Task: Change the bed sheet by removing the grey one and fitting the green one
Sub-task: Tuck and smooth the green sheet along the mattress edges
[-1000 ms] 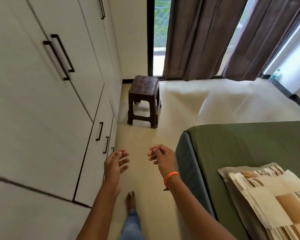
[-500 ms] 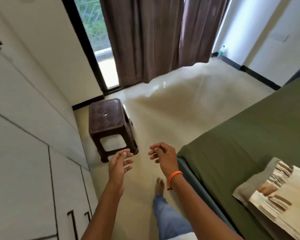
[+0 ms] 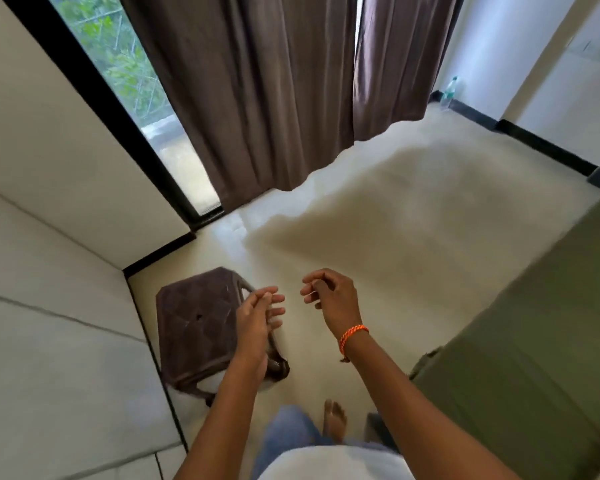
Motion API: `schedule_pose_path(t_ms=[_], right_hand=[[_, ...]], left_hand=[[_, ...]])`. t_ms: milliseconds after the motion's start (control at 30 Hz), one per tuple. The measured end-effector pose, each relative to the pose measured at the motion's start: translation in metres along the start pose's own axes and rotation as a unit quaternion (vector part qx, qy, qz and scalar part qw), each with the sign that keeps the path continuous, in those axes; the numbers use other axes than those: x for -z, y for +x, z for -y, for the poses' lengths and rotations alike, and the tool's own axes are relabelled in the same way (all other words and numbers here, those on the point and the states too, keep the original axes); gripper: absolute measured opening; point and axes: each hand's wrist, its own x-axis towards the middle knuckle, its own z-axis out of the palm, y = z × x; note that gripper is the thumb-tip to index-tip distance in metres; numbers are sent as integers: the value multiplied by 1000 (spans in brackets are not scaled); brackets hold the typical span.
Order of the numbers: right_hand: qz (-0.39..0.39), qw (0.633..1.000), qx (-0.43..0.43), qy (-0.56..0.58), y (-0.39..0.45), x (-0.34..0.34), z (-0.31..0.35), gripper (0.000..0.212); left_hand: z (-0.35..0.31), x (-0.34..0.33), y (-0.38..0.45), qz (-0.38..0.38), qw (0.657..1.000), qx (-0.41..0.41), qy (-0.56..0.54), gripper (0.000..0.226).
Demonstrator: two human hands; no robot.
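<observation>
Apparently between steps, both hands empty beside the bed.

The left hand (image 3: pixel 257 320) and right hand (image 3: pixel 329 299) hang loosely curled, each grip slack and holding nothing. The green sheet (image 3: pixel 534 341) lies smooth over the bed at right; better to check the near corner, tuck it firmly, avoiding the stool (image 3: pixel 194 327).
</observation>
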Motion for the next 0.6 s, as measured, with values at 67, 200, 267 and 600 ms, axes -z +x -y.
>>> schedule_pose_path(t_ms=[67, 200, 267, 600], right_hand=[[-15, 1000, 4, 12, 43, 0, 17, 27], [-48, 999, -15, 21, 131, 6, 33, 26], [-72, 997, -23, 26, 184, 17, 37, 25], [-333, 934, -80, 100, 380, 129, 84, 26]], left_hand=[[-24, -20, 40, 19, 1000, -2, 7, 23], [-65, -68, 130, 52, 998, 11, 36, 20], [-84, -103, 182, 77, 996, 13, 46, 20], [-168, -312, 374, 273, 948, 33, 163, 23]])
